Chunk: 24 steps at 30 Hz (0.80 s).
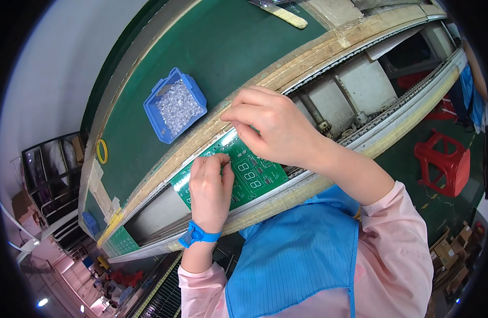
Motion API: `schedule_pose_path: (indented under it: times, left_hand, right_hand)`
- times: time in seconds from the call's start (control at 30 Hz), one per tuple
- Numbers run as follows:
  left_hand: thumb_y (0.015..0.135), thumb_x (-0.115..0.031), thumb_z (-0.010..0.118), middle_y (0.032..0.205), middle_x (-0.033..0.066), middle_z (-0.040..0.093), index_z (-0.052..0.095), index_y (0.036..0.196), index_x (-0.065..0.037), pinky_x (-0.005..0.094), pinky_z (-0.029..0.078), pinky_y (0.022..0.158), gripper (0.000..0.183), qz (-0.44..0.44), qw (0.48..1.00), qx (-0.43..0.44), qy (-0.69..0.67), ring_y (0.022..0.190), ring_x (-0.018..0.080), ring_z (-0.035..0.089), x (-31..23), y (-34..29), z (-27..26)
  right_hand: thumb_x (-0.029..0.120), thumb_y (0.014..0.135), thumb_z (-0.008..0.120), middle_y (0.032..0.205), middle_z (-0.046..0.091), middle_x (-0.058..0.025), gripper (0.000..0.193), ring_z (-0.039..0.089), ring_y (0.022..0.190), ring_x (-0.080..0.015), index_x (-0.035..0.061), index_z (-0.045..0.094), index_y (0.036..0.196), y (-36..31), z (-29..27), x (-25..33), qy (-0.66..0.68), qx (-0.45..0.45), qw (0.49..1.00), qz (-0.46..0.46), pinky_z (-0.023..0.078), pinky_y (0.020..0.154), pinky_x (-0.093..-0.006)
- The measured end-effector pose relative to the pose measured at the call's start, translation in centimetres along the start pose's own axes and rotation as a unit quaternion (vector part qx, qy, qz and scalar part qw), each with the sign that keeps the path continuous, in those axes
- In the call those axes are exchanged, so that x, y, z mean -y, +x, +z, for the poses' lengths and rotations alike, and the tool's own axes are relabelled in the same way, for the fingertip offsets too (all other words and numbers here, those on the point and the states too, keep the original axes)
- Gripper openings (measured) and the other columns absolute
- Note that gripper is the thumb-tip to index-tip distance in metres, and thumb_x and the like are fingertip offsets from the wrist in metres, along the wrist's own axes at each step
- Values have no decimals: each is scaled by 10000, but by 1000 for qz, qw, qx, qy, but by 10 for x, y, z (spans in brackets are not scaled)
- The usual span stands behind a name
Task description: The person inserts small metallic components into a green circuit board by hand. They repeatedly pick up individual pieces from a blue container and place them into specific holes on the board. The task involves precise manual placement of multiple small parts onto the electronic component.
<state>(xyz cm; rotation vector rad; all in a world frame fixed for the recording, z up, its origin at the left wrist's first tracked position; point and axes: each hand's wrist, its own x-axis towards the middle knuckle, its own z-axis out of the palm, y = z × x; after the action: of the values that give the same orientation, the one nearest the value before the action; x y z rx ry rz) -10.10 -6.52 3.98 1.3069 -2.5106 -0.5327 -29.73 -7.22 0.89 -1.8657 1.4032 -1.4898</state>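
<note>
A green circuit board (267, 175) with white digit outlines lies across the rails in front of me. My left hand (208, 183), with a blue strap (201, 235) at its wrist, is over the board's left part. Its fingertips are pinched together at the board's surface; whatever is between them is too small to make out. Above the far edge of the board hovers my right hand (267, 124), thumb and fingers drawn together near the wooden ledge (222, 122). I cannot see what that pinch holds. Beyond it stands a blue bin (157, 124) of small clear plastic pieces (177, 106).
A chain rail (371, 124) runs along the near side, with a threaded rod (310, 106) in the gap. Another green board (122, 242) sits at the far left. On the green tabletop (217, 47) are a yellow ring (101, 151) and a flat stick (286, 16). A red stool (445, 164) stands right.
</note>
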Motion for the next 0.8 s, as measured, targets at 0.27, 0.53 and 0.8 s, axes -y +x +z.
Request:
schedule_pose_path:
  times: [0.27, 0.53, 0.8]
  left_hand:
    - [802, 57, 689, 834, 154, 669, 649, 924, 13, 402, 521, 692, 136, 8, 998, 25, 56, 775, 313, 650, -8, 8, -2]
    - [788, 3, 750, 781, 142, 663, 655, 884, 3, 411, 506, 674, 135, 6, 997, -12, 75, 756, 307, 630, -11, 2, 0]
    - [717, -92, 836, 738, 111, 667, 662, 788, -12, 362, 481, 609, 204, -89, 992, -22, 84, 688, 256, 633, 15, -16, -25]
  right_hand:
    - [-4, 776, 658, 871, 639, -105, 146, 638, 826, -285, -7, 718, 908, 0, -1, 1, -1, -1, 1000, 1, 537, 724, -388]
    - [30, 791, 652, 849, 642, -89, 121, 635, 851, -273, 12, 723, 887, 0, -1, 2, -4, 1, 1000, 1, 545, 728, -388]
    - [-11, 811, 682, 900, 693, -123, 128, 672, 793, -296, -9, 718, 933, 0, -1, -4, 21, 8, 1000, 18, 553, 702, -373]
